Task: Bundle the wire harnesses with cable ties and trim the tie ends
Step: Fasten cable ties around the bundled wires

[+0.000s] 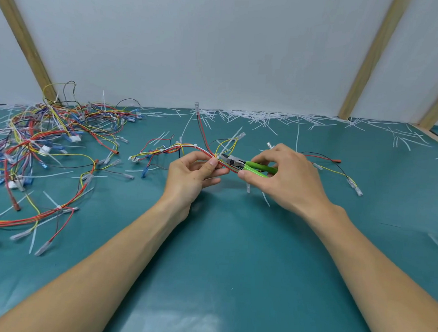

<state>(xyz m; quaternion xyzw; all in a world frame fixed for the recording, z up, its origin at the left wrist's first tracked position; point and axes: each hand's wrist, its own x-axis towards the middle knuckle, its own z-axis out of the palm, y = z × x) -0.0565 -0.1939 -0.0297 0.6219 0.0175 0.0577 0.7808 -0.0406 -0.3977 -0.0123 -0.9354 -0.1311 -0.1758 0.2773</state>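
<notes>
No readable labels anywhere. Left hand (194,174) pinches the wire harness (188,148) mid-surface, right hand (286,175) squeezes green cutters (248,166) at its cable tie (229,141). Teal surface (220,255), white wall (220,42), trimmed tie ends (267,117) along the back.

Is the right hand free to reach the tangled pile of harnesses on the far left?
Probably not now: the right hand holds the green cutters at the harness, and the left hand and its arm lie between it and the pile.
</notes>
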